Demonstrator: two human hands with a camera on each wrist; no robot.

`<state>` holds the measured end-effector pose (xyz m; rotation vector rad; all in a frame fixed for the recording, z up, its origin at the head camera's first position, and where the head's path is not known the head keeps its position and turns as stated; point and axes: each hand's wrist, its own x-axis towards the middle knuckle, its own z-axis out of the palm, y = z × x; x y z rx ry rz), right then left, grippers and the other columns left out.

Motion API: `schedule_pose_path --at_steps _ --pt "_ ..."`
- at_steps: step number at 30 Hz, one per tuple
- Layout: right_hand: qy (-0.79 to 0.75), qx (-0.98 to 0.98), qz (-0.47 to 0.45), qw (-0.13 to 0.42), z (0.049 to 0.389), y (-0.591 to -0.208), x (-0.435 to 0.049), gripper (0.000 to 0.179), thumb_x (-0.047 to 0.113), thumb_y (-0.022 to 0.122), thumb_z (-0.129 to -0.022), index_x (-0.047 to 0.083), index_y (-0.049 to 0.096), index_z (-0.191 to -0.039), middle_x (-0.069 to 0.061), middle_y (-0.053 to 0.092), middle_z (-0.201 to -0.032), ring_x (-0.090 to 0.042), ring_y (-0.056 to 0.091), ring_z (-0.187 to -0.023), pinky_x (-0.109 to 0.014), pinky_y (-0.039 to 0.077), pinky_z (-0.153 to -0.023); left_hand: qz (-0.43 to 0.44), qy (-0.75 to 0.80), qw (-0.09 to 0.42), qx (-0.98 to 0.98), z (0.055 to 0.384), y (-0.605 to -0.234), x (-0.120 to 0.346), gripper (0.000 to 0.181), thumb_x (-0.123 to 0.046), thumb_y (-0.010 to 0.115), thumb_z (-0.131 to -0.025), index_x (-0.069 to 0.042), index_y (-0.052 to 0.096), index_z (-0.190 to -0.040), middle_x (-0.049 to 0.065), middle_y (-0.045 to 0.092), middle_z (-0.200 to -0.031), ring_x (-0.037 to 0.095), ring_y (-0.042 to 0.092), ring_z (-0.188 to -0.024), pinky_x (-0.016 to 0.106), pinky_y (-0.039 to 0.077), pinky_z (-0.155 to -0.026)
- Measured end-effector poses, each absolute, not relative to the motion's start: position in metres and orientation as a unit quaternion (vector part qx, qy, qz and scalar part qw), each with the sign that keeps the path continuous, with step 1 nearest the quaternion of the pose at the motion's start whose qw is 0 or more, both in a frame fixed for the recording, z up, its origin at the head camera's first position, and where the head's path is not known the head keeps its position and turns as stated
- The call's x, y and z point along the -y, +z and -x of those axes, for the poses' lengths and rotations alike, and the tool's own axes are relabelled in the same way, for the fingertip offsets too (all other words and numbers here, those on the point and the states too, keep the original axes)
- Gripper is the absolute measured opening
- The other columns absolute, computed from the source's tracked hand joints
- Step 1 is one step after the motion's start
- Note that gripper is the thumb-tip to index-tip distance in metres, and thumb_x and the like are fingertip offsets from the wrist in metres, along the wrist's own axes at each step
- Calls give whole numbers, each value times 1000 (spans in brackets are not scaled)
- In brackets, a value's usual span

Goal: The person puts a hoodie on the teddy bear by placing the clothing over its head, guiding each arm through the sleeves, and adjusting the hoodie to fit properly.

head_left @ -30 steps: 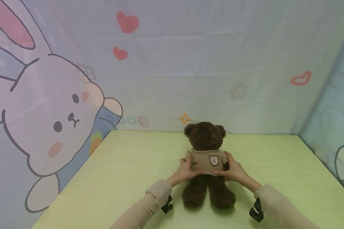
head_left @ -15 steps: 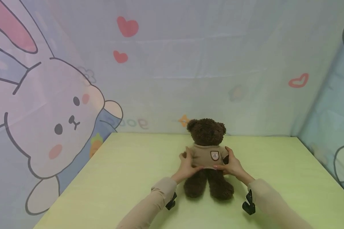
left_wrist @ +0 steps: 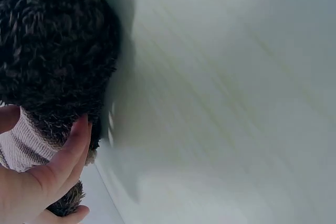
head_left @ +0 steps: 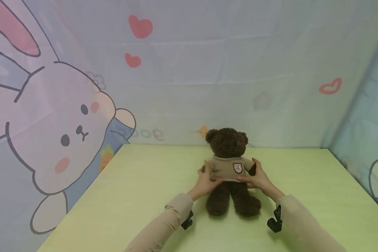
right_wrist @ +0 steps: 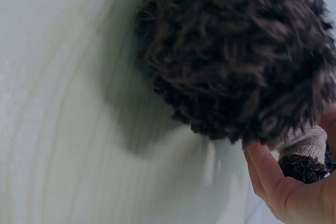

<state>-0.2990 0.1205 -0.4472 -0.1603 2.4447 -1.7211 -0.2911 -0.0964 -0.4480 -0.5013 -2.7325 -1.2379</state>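
A dark brown teddy bear (head_left: 226, 142) in a tan knit shirt (head_left: 223, 168) sits mid-table in the head view, with a shield-shaped badge (head_left: 237, 168) on its chest. My left hand (head_left: 204, 181) grips its side at the waist, thumb over the shirt hem and fingers around the arm. On the other side my right hand (head_left: 262, 180) holds the bear the same way, thumb at the hem. Furry legs of the bear (left_wrist: 58, 40) fill the left wrist view's upper corner. In the right wrist view a furry foot (right_wrist: 231, 56) hides most of the shirt.
The pale yellow-green table (head_left: 145, 182) reaches back to a printed cloth backdrop (head_left: 226, 66). A cartoon rabbit (head_left: 72, 133) shows on the cloth at left. Black clip-like mounts (head_left: 275, 219) sit under both sleeve cuffs.
Both hands have moved the teddy bear a little farther back across the table and slightly right. The grip at its sides stays much the same.
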Motion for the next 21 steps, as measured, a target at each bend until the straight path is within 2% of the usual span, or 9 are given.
schedule_pose_path --at_steps 4,10,15,21 --pt "-570 -816 51 83 299 -446 -121 104 21 69 -78 8 -13 -141 -35 -2 -142 -38 58 -96 -38 53 -69 161 -407 48 898 290 -446 98 92 -25 61 -84 12 -5 -138 39 31 -131 57 18 -121 53 38 -93" --pt "-602 -790 60 99 299 -443 -128 105 20 66 -81 14 -21 -139 -35 -12 -140 -42 57 -98 -42 53 -70 156 -412 52 896 287 -440 100 83 -25 54 -88 6 -2 -140 34 43 -124 57 24 -117 51 45 -82" --pt "-606 -786 63 102 299 -439 -134 102 20 63 -83 15 -22 -139 -32 -16 -141 -43 54 -103 -43 53 -71 146 -395 62 905 288 -440 99 78 -28 52 -89 -2 3 -143 38 33 -126 57 16 -120 50 47 -78" --pt "-598 -791 65 107 298 -441 -139 103 23 64 -82 15 -22 -139 -35 -10 -140 -46 49 -109 -41 53 -70 137 -392 58 908 289 -442 98 76 -30 52 -89 -5 5 -144 46 17 -126 53 31 -114 43 49 -66"
